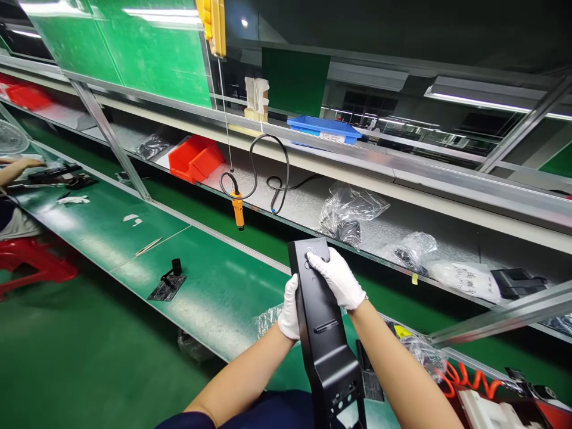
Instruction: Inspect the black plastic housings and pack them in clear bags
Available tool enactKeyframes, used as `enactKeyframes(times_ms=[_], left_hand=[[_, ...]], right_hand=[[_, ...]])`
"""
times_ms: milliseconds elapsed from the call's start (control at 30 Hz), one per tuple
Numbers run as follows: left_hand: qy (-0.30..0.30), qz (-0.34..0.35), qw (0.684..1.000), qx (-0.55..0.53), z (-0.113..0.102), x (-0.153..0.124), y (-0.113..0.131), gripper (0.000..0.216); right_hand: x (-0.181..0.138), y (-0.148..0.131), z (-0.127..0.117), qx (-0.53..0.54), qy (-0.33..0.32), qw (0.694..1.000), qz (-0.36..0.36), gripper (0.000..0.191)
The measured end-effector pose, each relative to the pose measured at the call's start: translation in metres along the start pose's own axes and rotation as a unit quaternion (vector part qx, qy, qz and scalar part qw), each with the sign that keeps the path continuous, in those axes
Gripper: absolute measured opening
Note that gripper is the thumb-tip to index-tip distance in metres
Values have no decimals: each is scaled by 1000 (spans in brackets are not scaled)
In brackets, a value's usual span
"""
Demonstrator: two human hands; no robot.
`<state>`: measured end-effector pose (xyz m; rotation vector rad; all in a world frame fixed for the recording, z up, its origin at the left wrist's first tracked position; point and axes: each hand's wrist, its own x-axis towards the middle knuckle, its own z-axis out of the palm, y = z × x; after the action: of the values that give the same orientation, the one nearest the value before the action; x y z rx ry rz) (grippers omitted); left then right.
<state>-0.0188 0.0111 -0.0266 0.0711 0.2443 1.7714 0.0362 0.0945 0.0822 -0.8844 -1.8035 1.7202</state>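
Note:
Both my hands wear white gloves and hold a long black housing (319, 304) up over the green workbench. My left hand (289, 307) grips its left edge, the fingers partly hidden behind it. On the upper right my right hand (339, 277) is wrapped round the edge, with fingertips on the top face near a round mark. A slot shows midway along the housing, and its lower end bends and has several cut-outs. Below the hands, a clear plastic bag (267, 322) lies on the bench.
An orange electric screwdriver (238, 210) hangs by its cable ahead. On the bench stands a small black fixture (170, 280). The shelf carries a red bin (195, 158) and bagged parts (348, 214). An orange coiled hose (473, 380) lies at right; a co-worker's arm (18, 170) is far left.

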Motion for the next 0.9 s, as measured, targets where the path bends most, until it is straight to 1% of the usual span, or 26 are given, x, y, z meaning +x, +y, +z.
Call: enactKeyframes(times_ms=[67,167,233,300,367,433,500,567,667,700,767,833,900], left_hand=[[2,6,1000,2,-3,0,2,48],[-21,7,1000,16,-4,1,7,56],[-37,4,999,24,-2,0,8,63],[-32,10,999,24,0,-2,7,59],[-9,25,999,21,3,-5,4,48],[7,38,999,25,5,-9,-1,43],[10,48,998,31,5,-12,-6,43],[10,48,998,36,3,-13,-9,44],[14,21,999,40,-1,-13,-10,45],[17,16,999,40,-2,-12,-10,46],[10,26,999,40,-1,-11,-6,47],[-30,43,998,34,3,-11,1,56],[-94,47,994,24,10,-14,10,71]], right_hand=[[0,2,-2,0,-14,1000,5,56],[-3,4,-7,59,-70,996,-9,59],[-7,5,-9,77,-61,994,-38,62],[-13,6,-7,6,-8,997,-82,63],[-18,8,-3,-107,39,985,-127,64],[-20,12,1,-177,63,971,-150,64],[-20,18,3,-191,65,966,-161,61],[-18,23,3,-188,59,967,-163,58],[-14,25,3,-179,53,970,-154,57],[-14,24,1,-173,46,972,-154,58],[-19,19,-6,-150,14,977,-148,63],[-33,17,-20,-110,-17,986,-122,71],[-54,28,-43,-77,-15,994,-80,75]])
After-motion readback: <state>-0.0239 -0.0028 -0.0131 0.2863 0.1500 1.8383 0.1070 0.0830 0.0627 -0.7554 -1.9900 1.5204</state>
